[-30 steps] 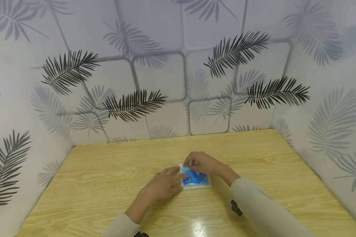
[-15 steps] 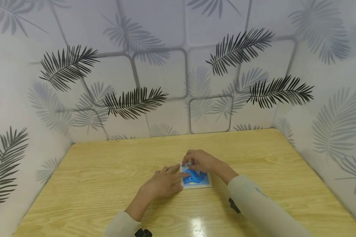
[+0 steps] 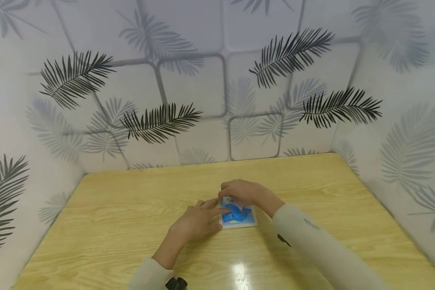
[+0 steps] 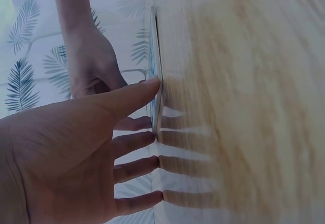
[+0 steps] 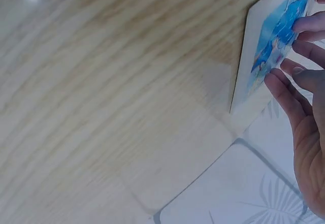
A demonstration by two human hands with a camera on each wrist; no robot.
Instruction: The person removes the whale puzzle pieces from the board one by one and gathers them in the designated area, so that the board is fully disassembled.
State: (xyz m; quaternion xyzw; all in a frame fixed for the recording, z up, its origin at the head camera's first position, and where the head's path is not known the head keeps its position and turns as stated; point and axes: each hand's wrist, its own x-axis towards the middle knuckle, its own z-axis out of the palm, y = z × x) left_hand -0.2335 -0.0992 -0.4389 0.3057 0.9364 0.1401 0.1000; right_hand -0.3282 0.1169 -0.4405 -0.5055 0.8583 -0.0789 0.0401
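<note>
A small square picture board [image 3: 239, 215] with a blue whale and a pale border lies flat on the wooden table. My left hand [image 3: 199, 220] is at its left side, fingers spread and mostly straight. Its index finger reaches over the whale, and in the left wrist view the thumb of the left hand [image 4: 66, 137] touches the board's edge [image 4: 154, 46]. Over the far part of the board bends my right hand [image 3: 241, 191]. In the right wrist view the fingertips of the right hand [image 5: 304, 117] meet the picture [image 5: 277, 36]; I cannot tell whether they pinch anything.
The pale wood-grain table [image 3: 130, 209] reaches back to a wall [image 3: 203, 92] patterned with dark and grey leaves. Walls also stand close on the left and right. A dark strapped device [image 3: 176, 283] sits at the left sleeve's cuff.
My right hand has shifted slightly left toward the board's far left corner, uncovering more of the whale's tail. The left hand stays at the board's left side. The head view has tilted slightly.
</note>
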